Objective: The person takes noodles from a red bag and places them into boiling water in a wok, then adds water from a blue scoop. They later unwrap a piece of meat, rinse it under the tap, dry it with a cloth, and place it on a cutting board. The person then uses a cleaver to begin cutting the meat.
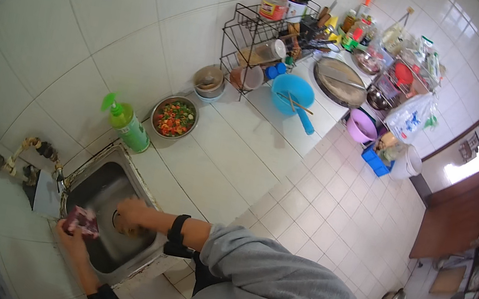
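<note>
A piece of raw red meat (pixel 84 222) with pale streaks is held in my left hand (pixel 69 239), over the left rim of the stainless-steel sink (pixel 106 191). Deeper in the basin, my right hand (pixel 132 212) is blurred by motion near the drain. Part of a dark ring (pixel 114 219) shows beside its fingers, and a brownish patch lies under it that I cannot make out. Whether those fingers grip anything is not visible. At the sink's back left, the metal tap (pixel 60 176) sits close to the meat.
On the white tiled counter (pixel 219 155) stand a green pump bottle (pixel 131 129), a steel bowl of chopped vegetables (pixel 175 117), a blue basin-like ladle (pixel 294 94) with chopsticks, and a round chopping board (pixel 340 82) with a cleaver. A wire rack (pixel 252 33) lines the wall.
</note>
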The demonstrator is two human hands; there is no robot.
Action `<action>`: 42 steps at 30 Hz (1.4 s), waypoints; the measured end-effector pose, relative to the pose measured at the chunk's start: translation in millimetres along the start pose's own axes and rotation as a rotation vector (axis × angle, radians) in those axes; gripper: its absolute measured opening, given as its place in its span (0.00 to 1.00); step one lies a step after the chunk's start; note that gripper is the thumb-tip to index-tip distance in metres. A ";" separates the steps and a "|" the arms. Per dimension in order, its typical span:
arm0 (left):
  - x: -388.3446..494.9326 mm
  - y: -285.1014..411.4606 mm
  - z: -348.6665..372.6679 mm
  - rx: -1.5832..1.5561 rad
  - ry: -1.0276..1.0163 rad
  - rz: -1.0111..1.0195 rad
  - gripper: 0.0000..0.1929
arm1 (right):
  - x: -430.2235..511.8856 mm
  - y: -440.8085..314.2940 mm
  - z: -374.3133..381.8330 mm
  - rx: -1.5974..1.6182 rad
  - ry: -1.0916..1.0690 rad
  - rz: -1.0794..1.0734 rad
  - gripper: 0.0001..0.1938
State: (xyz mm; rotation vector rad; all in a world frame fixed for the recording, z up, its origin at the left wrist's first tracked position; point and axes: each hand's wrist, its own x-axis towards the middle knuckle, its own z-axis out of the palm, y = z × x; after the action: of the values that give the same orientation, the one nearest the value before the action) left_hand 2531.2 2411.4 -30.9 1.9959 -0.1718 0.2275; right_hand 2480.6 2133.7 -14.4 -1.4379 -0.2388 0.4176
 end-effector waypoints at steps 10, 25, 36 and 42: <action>-21.5 0.4 47.2 -0.421 -0.119 -0.179 0.05 | -17.2 14.3 -12.7 0.060 0.134 0.170 0.25; -143.6 95.1 106.0 -0.186 0.814 0.068 0.22 | -88.0 -54.2 -34.8 0.269 -0.264 0.017 0.26; -231.1 102.8 74.3 -1.221 -0.061 -0.238 0.25 | -185.4 44.8 24.6 -0.493 0.264 -0.207 0.20; -314.7 118.8 121.6 -1.364 -0.181 -0.749 0.29 | -359.0 109.6 22.2 -0.109 0.478 0.148 0.27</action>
State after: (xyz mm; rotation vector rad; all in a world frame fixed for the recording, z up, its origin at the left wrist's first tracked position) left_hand 2209.2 2257.1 -51.0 0.6118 0.2658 -0.4624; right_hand 2132.1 2012.9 -87.7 -1.6226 0.2343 0.1716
